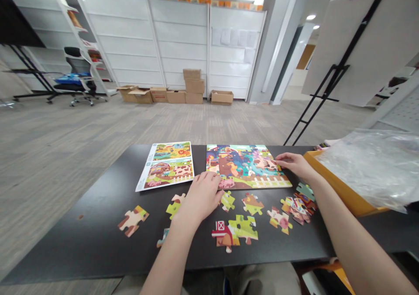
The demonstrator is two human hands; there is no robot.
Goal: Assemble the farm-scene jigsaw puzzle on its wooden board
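A colourful farm puzzle board [244, 166] lies on the black table, with a row of white fence along its front edge. My left hand [204, 194] rests at the board's front left corner, palm down, its fingers close together over the edge; what is under them is hidden. At the board's right edge, my right hand [294, 164] touches the border with thumb and fingertips, and any piece between them is too small to make out. Left of the board is a printed picture sheet [170, 166]. Loose puzzle pieces [242, 229] lie in front of the board.
A brown and white piece [133, 221] sits at the left, and several overlapping pieces [297, 207] lie near my right forearm. A yellow box [343, 190] with clear plastic wrap [376, 164] stands at the right. Beyond the table are cardboard boxes [193, 85] and an office chair [77, 74].
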